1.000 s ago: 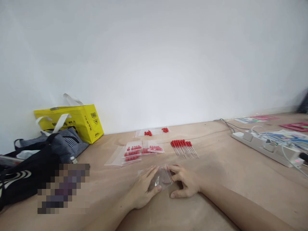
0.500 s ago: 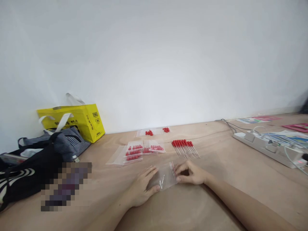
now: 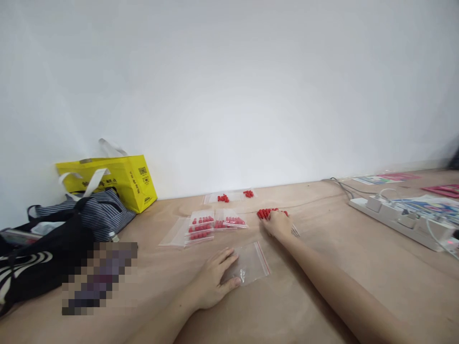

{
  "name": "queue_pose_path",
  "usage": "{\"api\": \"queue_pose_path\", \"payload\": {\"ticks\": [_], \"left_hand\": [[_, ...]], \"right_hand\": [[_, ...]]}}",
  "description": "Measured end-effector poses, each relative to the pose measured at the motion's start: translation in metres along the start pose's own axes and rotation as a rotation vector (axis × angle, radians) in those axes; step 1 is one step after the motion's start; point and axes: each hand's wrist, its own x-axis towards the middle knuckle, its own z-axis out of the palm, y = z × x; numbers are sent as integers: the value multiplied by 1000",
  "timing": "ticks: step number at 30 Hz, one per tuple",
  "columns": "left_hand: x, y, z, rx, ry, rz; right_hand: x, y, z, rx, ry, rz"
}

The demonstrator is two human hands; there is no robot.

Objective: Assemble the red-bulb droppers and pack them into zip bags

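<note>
My left hand [image 3: 215,279] lies on a clear zip bag [image 3: 251,263], its fingers and thumb apart, pressing the bag's left part to the table. The bag is flat, with a red seal line along its right edge. Farther off, my right hand [image 3: 280,223] reaches over a row of thin metal rods with red handles [image 3: 264,213]. Its fingers are curled down at the handles. The fingertips are hidden behind the hand, so what is between them does not show. Metal shafts stick out at its right side.
Left of the row lie filled zip bags [image 3: 201,228] of red-ended pieces, with more red pieces [image 3: 223,198] on plastic near the wall. A yellow bag [image 3: 138,184] and a black bag [image 3: 39,260] stand left. A white power strip [image 3: 394,222] with cables lies right.
My right hand has let go of the zip bag's sealed edge and moved forward to the red handles. The bag now lies flatter. My left hand stays on it.
</note>
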Motion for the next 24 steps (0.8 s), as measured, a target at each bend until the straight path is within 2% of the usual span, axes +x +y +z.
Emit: {"api": "queue_pose_path", "payload": {"ticks": [6, 12, 16, 20, 24], "left_hand": [[0, 3, -2, 20, -23, -17], [-1, 7, -5, 27, -57, -30], [-1, 7, -5, 33, -62, -37], [-1, 9, -5, 31, -54, -36], [-1, 11, -6, 22, -58, -45]], "right_hand": [[3, -12, 7, -10, -25, 66], [5, -12, 7, 141, -16, 60], [0, -1, -2, 376, -49, -56], [-20, 17, -3, 608, -92, -143], [-46, 30, 3, 1109, -125, -149]]}}
